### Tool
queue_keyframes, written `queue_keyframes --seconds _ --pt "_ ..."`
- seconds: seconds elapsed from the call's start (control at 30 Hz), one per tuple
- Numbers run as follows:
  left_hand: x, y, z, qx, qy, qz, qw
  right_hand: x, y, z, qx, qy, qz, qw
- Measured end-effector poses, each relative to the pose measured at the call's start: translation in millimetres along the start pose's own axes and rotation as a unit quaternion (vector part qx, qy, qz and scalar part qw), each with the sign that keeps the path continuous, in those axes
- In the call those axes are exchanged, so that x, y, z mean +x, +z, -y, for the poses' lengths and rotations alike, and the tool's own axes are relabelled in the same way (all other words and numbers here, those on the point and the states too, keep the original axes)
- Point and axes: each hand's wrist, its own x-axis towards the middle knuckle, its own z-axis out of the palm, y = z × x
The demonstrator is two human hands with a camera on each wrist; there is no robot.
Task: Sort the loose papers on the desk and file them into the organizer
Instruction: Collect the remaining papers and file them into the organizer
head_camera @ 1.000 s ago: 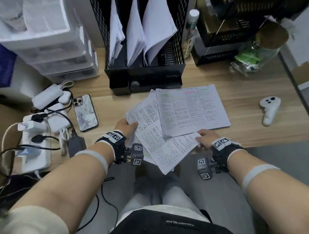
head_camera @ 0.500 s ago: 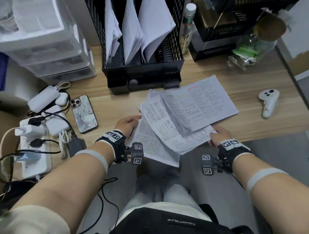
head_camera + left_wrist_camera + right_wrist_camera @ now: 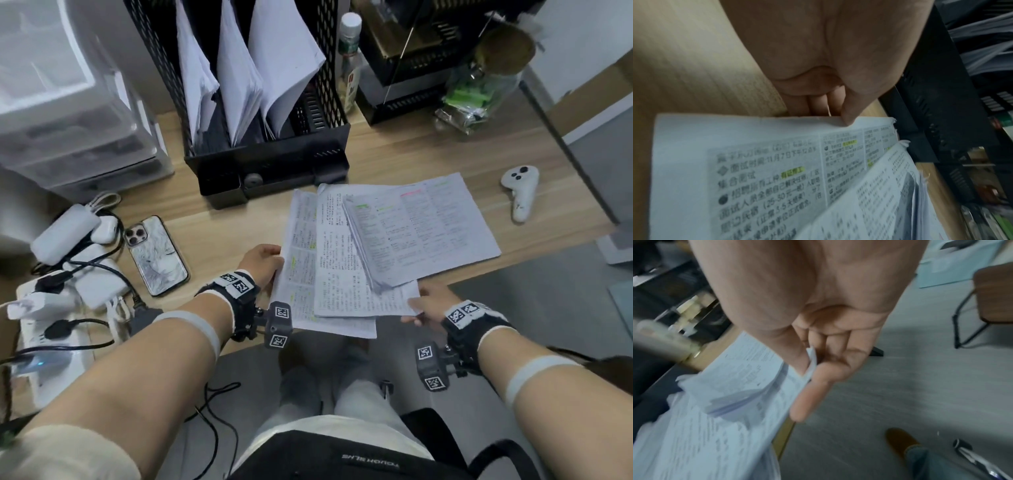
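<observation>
Several printed papers [image 3: 342, 270] lie fanned at the desk's front edge, partly overhanging it. A thicker bundle [image 3: 424, 233] with highlighted lines rests on top, angled to the right. My left hand [image 3: 275, 262] pinches the left edge of the bottom sheet [image 3: 756, 162], thumb [image 3: 846, 120] on top and fingers beneath. My right hand [image 3: 416, 305] pinches the lower right corner of a sheet [image 3: 748, 386] between thumb and fingers [image 3: 807, 399]. The black mesh organizer [image 3: 274, 161] stands behind the papers, with white sheets upright in three slots.
A phone [image 3: 156, 255], chargers and a power strip [image 3: 51, 315] crowd the left side. Plastic drawers [image 3: 68, 120] stand at the back left. A white controller [image 3: 520, 195] lies to the right; a bottle [image 3: 349, 61], black crate [image 3: 411, 68] and jar [image 3: 479, 96] stand behind.
The fanned papers have swung round to lie squarer to the desk edge. My right hand moved right along the front edge with its sheet. The left hand kept its hold.
</observation>
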Motion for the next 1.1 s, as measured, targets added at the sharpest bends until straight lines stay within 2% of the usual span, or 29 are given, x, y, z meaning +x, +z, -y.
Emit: queue_keyframes --seconds 0.1,0.23,0.3,0.33,0.43,0.5,0.6,0.77,0.87,1.0,1.1 --pt "-11 7 -17 0.025 0.008 0.051 0.998 -12 16 6 -0.036 0.022 0.084 0.996" --pt "-17 21 -35 0.173 0.062 0.087 0.979 -15 22 18 -0.114 0.029 0.103 0.988" --pt "-17 28 -41 0.234 0.076 0.067 0.967 -11 13 25 -0.151 0.053 0.052 0.986" --pt "-16 32 -42 0.249 0.08 0.055 0.964 -8 6 27 -0.135 0.064 0.013 0.989" --pt "-20 38 -46 0.265 0.077 0.05 0.96 5 -18 20 0.006 0.115 -0.091 0.989" --pt "-19 39 -46 0.267 0.079 0.065 0.958 9 -29 15 0.08 0.156 -0.109 0.978" --pt "-20 40 -45 0.262 0.088 0.099 0.956 14 -37 12 0.113 0.171 -0.125 0.971" --pt "-22 46 -54 0.27 0.086 0.125 0.951 16 -45 6 0.111 0.151 -0.13 0.974" --pt "-20 51 -64 0.254 0.088 0.117 0.956 20 -57 -2 0.043 0.132 -0.165 0.977" --pt "-13 58 -81 0.232 0.081 0.093 0.965 12 -75 -11 -0.064 0.008 -0.252 0.966" --pt "-6 61 -89 0.191 0.066 0.078 0.976 6 -84 0 -0.13 -0.049 -0.228 0.964"
